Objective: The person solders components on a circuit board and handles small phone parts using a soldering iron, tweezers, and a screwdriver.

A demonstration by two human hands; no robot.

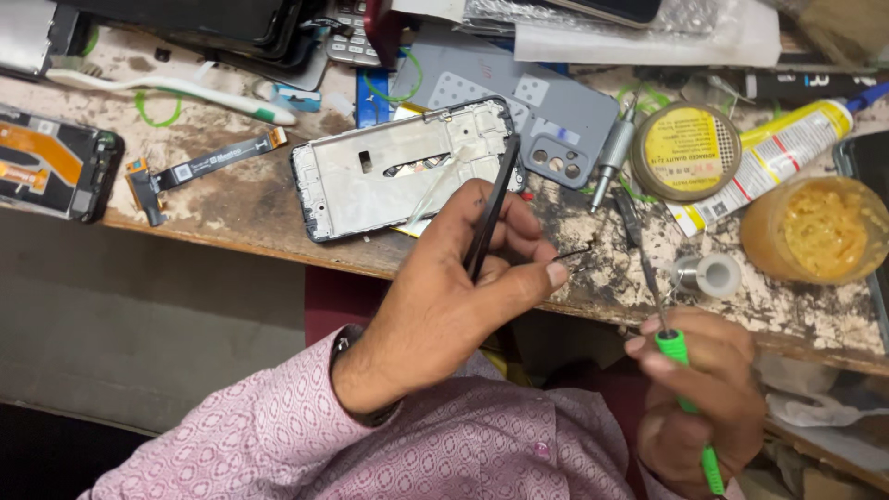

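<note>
Scarred, stained wooden workbench (278,218) under scattered phone parts (403,167).

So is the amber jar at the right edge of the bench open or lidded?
Open. The amber jar has no lid on; its yellow paste shows from above, filling it nearly to the rim.

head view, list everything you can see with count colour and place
phone frame: 1, silver and black, bench centre
grey back cover: 1, behind the frame
flex cable: 1, black, left of the frame
opened phone: 1, black with orange strip, far left
toothbrush: 1, white and green, upper left
round tin: 1, yellow lid, right
tube: 1, yellow and white, right
jar of paste: 1, amber, far right
solder spool: 1, silver, bench edge
left hand: holds black tweezers
right hand: holds green-handled tool
</note>
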